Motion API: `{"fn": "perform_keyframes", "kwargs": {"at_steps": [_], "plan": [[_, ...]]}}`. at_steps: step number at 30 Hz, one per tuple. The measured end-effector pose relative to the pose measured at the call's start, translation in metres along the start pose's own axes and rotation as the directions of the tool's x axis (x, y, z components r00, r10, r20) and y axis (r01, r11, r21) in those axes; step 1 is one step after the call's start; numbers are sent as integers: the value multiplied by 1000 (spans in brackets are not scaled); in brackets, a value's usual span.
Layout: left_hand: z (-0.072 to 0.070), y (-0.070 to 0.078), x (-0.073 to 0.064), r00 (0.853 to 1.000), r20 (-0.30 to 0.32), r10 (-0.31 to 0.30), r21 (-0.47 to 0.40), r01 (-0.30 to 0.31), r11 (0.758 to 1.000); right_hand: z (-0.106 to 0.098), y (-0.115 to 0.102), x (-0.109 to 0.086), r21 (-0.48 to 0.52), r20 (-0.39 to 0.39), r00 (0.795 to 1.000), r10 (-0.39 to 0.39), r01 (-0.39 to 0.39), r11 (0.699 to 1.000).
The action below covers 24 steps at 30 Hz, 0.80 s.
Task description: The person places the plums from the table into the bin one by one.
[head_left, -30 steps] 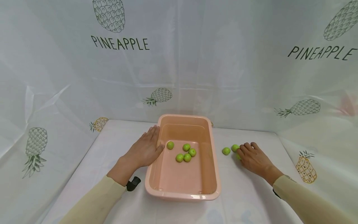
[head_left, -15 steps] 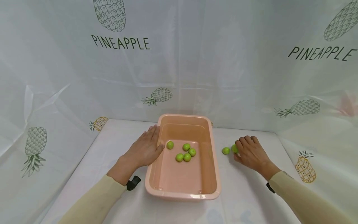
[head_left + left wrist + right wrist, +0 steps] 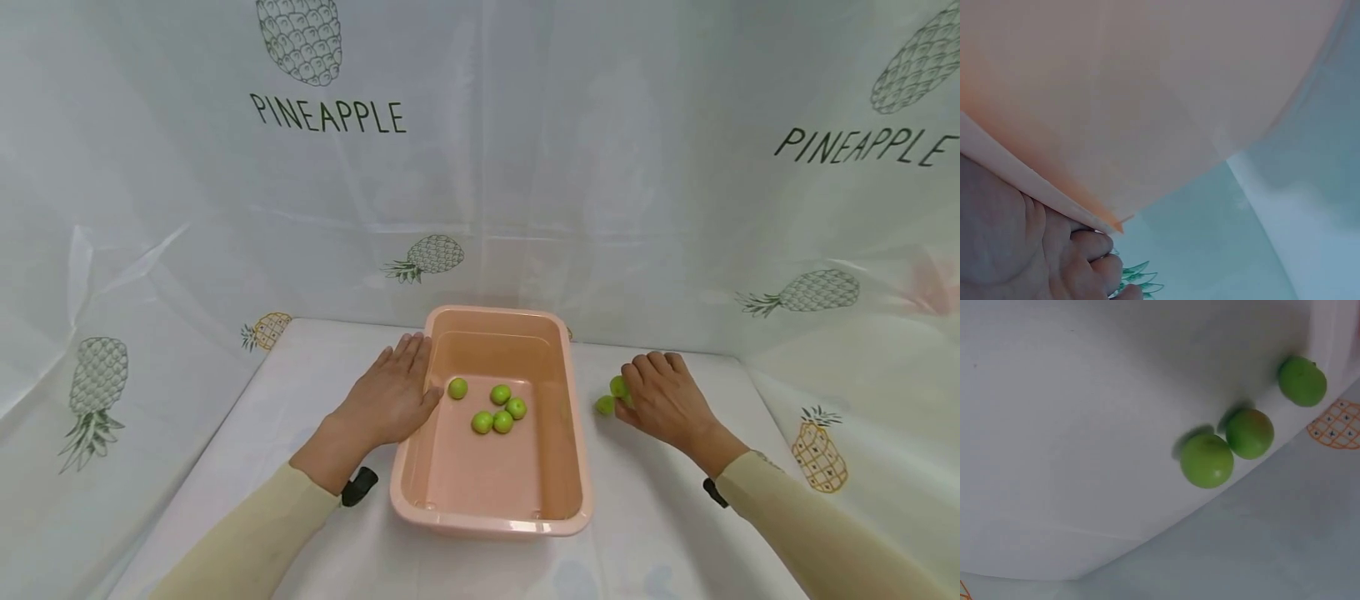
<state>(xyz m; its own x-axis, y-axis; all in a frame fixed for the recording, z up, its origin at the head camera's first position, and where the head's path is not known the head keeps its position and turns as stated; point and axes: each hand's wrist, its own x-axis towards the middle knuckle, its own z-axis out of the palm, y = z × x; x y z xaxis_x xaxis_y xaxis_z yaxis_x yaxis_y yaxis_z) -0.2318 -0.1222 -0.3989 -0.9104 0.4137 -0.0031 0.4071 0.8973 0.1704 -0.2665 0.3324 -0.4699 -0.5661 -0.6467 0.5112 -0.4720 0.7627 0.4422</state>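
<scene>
A pink plastic basin [image 3: 483,492] holds several small round green fruits [image 3: 502,393]. My left hand [image 3: 393,396] rests against its left rim with fingers straight and thumb over the edge; in the left wrist view the palm lies along the basin's wall [image 3: 1147,94]. My right hand [image 3: 663,400] is to the right of the basin, knuckles up and fingers bent down. At its thumb and index finger are a green fruit [image 3: 618,387] and a lower green fruit [image 3: 604,406]. I cannot tell whether the fingers grip one. Three green fruits [image 3: 1207,461] show in the right wrist view.
The white-covered table [image 3: 637,517] bears the basin and the fruits. Behind it and at both sides hangs a white sheet [image 3: 600,208] printed with pineapples, meeting the table's far edge. Black bands [image 3: 360,486] sit at both wrists.
My right hand has shifted left and slightly away from me, closer to the fruits beside the basin. The upper fruit appears a little further left. My left hand and the basin stay put.
</scene>
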Motion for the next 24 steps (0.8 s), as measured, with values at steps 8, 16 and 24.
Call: {"fn": "perform_keyframes", "kwargs": {"at_steps": [8,16,24], "plan": [[-1,1,1,1000,3,0,26,0,1000,-19,0,35,51,-144,989,27,-20,998],[-3,2,0,1000,4,4,43,-4,999,-48,-20,85,151,-131,985,108,-88,985],[-2,1,1,1000,16,-9,17,9,1000,-61,-59,130,213,-134,990,40,-10,977]]}}
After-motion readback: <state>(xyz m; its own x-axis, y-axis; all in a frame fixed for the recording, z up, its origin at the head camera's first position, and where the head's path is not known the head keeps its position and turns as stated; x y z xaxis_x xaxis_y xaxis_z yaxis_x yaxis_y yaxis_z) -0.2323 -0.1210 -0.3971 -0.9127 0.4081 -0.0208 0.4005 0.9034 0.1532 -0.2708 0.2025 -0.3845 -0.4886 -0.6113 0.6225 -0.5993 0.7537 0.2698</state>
